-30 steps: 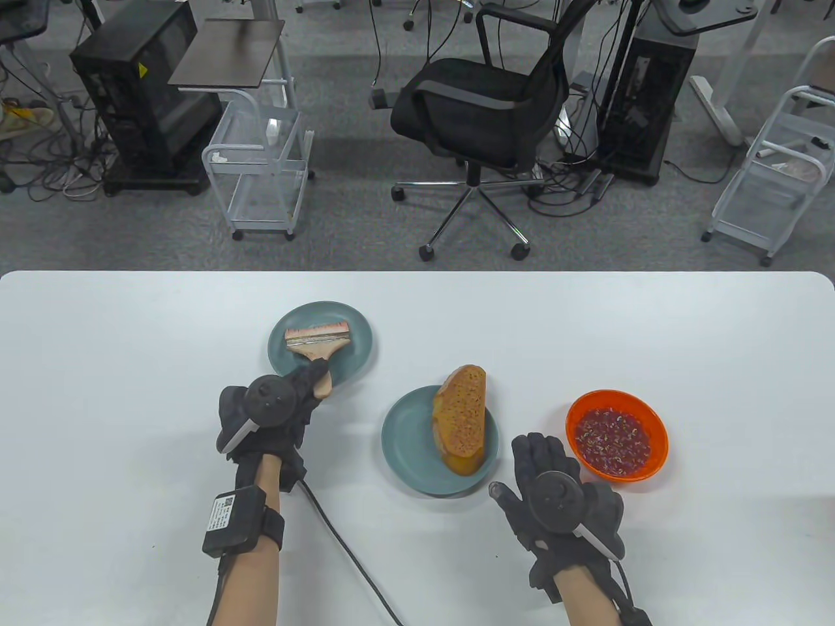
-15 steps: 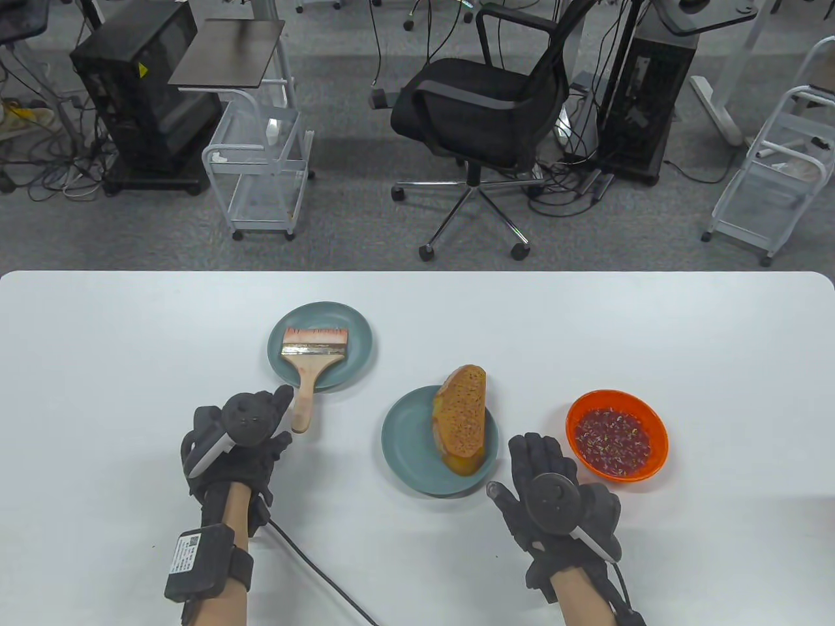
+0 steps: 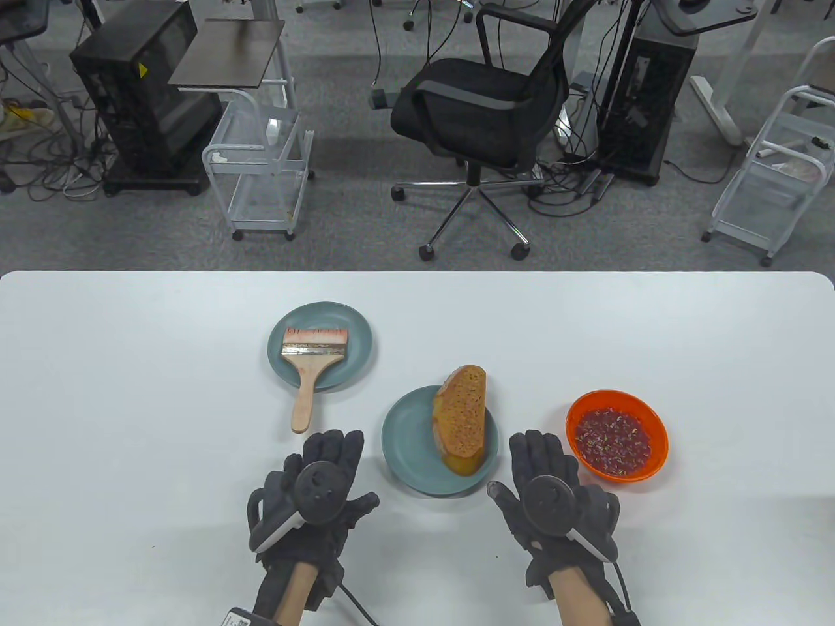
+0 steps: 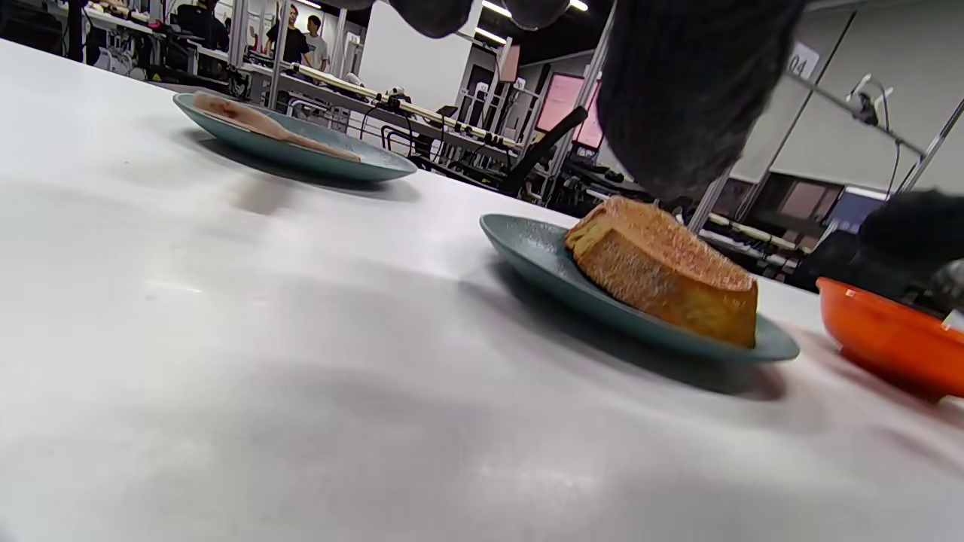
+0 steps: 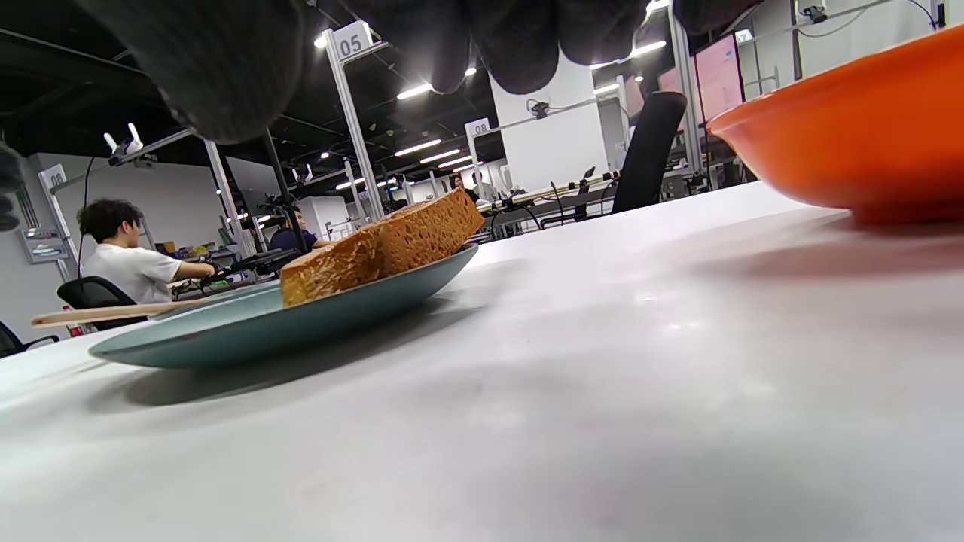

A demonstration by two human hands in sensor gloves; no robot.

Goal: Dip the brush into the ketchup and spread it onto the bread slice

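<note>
A wooden brush point(image 3: 308, 367) with reddish bristles lies on a teal plate point(image 3: 355, 326), its handle sticking out over the table toward me. A brown bread slice point(image 3: 461, 411) rests on a second teal plate point(image 3: 404, 450) in the middle; it also shows in the left wrist view point(image 4: 663, 267) and the right wrist view point(image 5: 384, 252). An orange bowl of ketchup point(image 3: 616, 435) stands at the right. My left hand point(image 3: 323, 482) lies flat and empty on the table left of the bread plate. My right hand point(image 3: 548, 486) lies flat and empty between the bread plate and the bowl.
The white table point(image 3: 130, 365) ends at a far edge. Beyond it stand an office chair point(image 3: 479, 111), wire carts point(image 3: 261, 173) and computer towers on the floor.
My left hand let go of the brush handle, left the brush on its plate, and moved back and right to lie flat by the bread plate. My right hand stayed put.
</note>
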